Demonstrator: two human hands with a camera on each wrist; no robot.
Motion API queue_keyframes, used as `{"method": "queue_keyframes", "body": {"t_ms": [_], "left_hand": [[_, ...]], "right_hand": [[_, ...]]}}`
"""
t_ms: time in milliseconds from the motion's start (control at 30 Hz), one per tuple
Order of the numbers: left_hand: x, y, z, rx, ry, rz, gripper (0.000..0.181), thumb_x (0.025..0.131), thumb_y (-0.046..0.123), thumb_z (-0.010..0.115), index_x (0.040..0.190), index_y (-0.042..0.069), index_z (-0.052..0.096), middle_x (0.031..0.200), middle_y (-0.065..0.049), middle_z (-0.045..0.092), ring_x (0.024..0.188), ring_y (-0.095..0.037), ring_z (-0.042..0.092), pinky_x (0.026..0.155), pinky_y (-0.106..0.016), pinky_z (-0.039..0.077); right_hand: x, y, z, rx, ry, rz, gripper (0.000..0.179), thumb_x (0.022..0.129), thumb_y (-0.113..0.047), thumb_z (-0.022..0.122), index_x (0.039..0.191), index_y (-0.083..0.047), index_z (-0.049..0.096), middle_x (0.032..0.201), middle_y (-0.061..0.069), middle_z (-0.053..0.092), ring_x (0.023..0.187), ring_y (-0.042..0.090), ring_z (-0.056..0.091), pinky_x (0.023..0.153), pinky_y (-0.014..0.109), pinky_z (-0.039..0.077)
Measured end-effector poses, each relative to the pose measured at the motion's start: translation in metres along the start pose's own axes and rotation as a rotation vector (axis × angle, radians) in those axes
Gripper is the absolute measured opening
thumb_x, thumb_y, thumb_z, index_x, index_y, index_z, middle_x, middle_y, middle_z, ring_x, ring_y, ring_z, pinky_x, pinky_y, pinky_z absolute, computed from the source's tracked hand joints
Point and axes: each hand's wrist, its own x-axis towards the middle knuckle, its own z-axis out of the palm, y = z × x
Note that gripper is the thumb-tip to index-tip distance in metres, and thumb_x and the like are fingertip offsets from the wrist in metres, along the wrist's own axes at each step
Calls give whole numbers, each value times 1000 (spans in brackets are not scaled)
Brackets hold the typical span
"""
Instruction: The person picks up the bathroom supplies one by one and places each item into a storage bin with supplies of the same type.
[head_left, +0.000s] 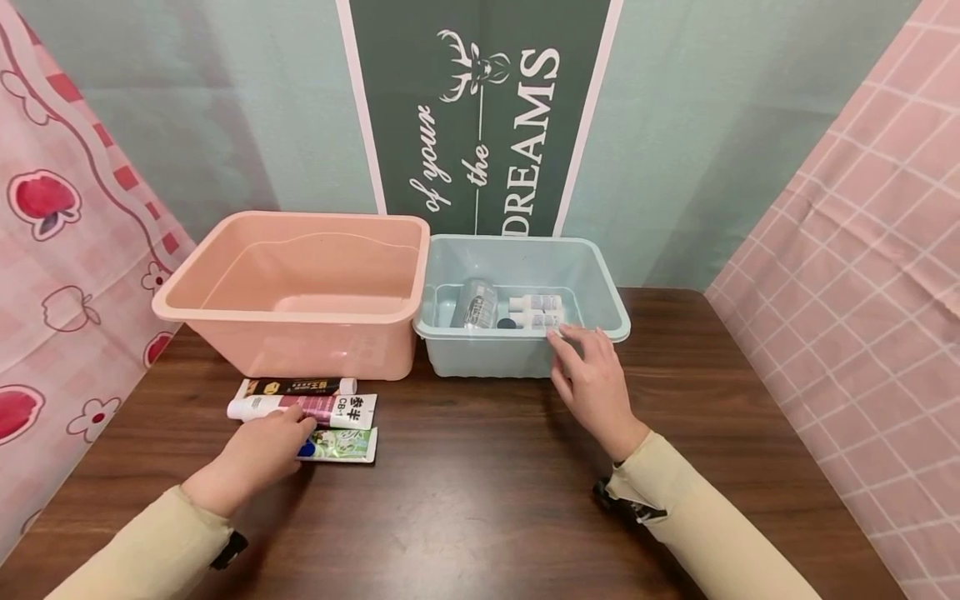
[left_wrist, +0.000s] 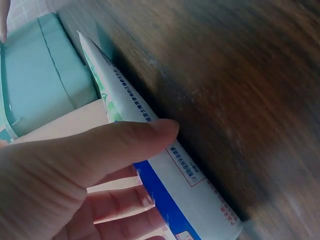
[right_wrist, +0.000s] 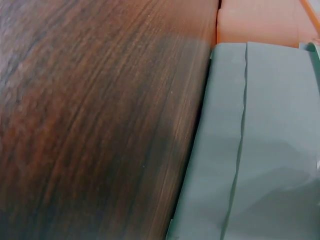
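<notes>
In my left hand [head_left: 253, 454] is a green tube [head_left: 341, 446], white-backed with a blue band and blue and red print. I also see a plum-and-white tube [head_left: 322, 409], a black tube [head_left: 300, 387] marked in yellow, a peach bin [head_left: 315, 346] and a pale blue bin [head_left: 487, 358]. My sleeves [head_left: 697, 508] are beige, the desk [head_left: 465, 500] streaky dark brown. The left curtain [head_left: 52, 275] has red apples on pink check, the right curtain [head_left: 847, 250] a white grid on pink, the back curtain [head_left: 397, 83] white lettering on dark green.

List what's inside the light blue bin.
The light blue bin holds a clear container, at least two small white bottles and a dark round item. Its near wall hides whatever lies directly behind it.
</notes>
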Motion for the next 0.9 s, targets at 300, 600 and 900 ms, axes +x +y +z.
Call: {"method": "queue_keyframes", "body": {"t_ms": [300,600,900], "left_hand": [[-8,10,11,-13,37,-47,20,66,2,71,78,4,56,71,-8,50,59,-29,56,49,-43,47],[-11,2,11,-23,56,-36,23,62,1,69,78,6,53,72,-8,47,59,-26,53,45,-41,44],[-12,-11,0,6,150,2,24,59,2,71,79,6,57,78,-8,53,64,-28,56,47,-43,46]], "right_hand": [[0,-2,0,-2,11,10,35,80,-7,59,115,-4,64,113,18,56,106,36,52,96,58,35],[-1,-1,1,-15,5,-2,35,81,-7,58,116,-5,63,114,18,56,103,38,53,97,55,35],[-1,1,1,-12,7,-6,38,78,-5,61,116,-4,63,113,19,56,100,38,53,95,57,36]]}}
